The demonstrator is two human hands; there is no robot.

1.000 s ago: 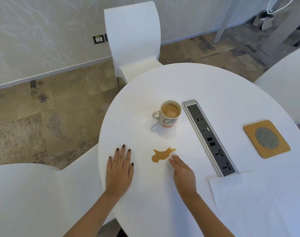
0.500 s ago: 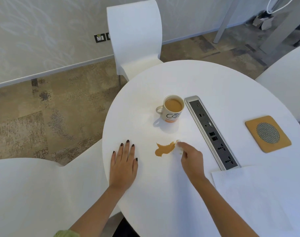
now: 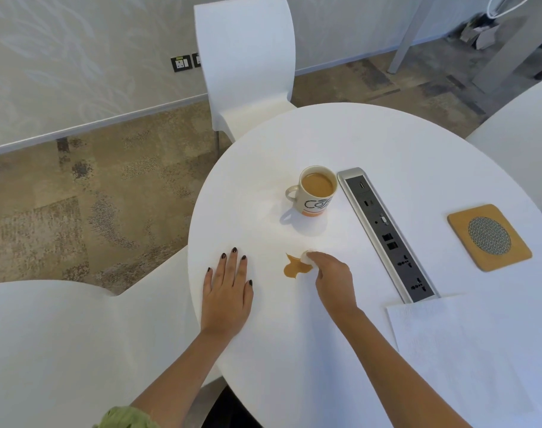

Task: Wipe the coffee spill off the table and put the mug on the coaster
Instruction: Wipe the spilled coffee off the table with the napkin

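White table [image 3: 371, 143]: mug [image 3: 316, 193] handle leftward; left hand [image 3: 227, 288] spread, right hand [image 3: 333, 273] pinching tissue [image 3: 307, 257].

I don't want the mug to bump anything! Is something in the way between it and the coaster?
Yes. The grey power strip set in the table lies between the mug and the coaster. It looks low, so lifting the mug over should clear it.

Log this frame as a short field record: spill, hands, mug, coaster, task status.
spill: brown coffee spill on the white table, partly wiped
right hand: right hand presses a small white wad at the spill's right edge
left hand: left hand flat on the table, holding nothing
mug: mug full, upright, beside the power strip
coaster: coaster bare, right of the strip
status: wiping underway; mug not placed
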